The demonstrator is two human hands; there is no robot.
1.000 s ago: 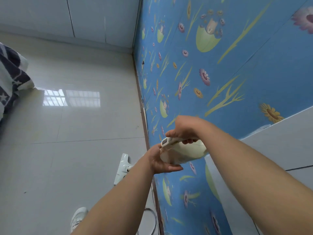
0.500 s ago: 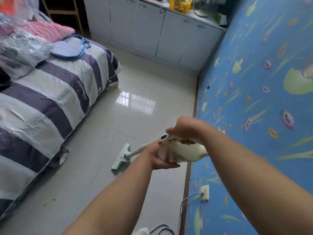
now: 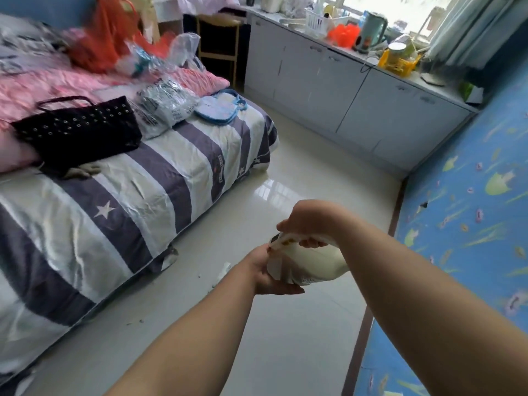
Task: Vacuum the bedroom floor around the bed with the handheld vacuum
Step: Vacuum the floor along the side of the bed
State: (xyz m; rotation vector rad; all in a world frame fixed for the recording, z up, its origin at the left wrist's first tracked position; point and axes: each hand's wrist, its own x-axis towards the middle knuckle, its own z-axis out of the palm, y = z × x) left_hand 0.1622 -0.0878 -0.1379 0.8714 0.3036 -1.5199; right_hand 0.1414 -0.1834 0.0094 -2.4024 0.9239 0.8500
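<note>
Right hand: wrapped over top handle of handheld vacuum, centre-right of frame, above tiled floor.
Left hand: cupping vacuum's front end from below, fingers curled under.
Risk: likely snag of hanging striped bedcover hem if nozzle run tight along bed; nozzle not clearly visible past left forearm, so aim uncertain.
Debris: small scraps by bed edge, lower left.
Obstacles: blue patterned wall close on right; grey cabinets at far end.
On bed: black studded handbag, upper left.

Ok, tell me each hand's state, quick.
Left hand: cupped round the vacuum from below.
Right hand: gripping the vacuum from above.
</note>
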